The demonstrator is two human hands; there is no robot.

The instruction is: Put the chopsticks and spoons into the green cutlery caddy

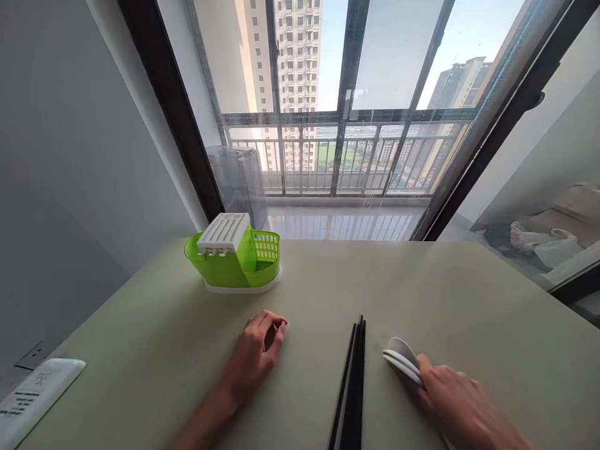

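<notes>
My right hand [452,390] grips a small stack of white spoons [404,359] just below their bowls, over the right part of the table. The spoons' handles are mostly hidden under the hand. To their left lies a bundle of black chopsticks [357,381], thin tips pointing away from me. My left hand [262,340] rests at the table's middle left, thumb and index fingertips together, with nothing visible between them. Beyond it stands a green cutlery holder [222,269] with a white slotted top, small hooks and a white base.
The pale green table [323,275] reaches to a dark-framed glass door [206,181] at the back. A white power strip or similar flat device [42,387] lies at the left edge, beside the wall [70,187]. Bags [550,244] sit on the floor at far right.
</notes>
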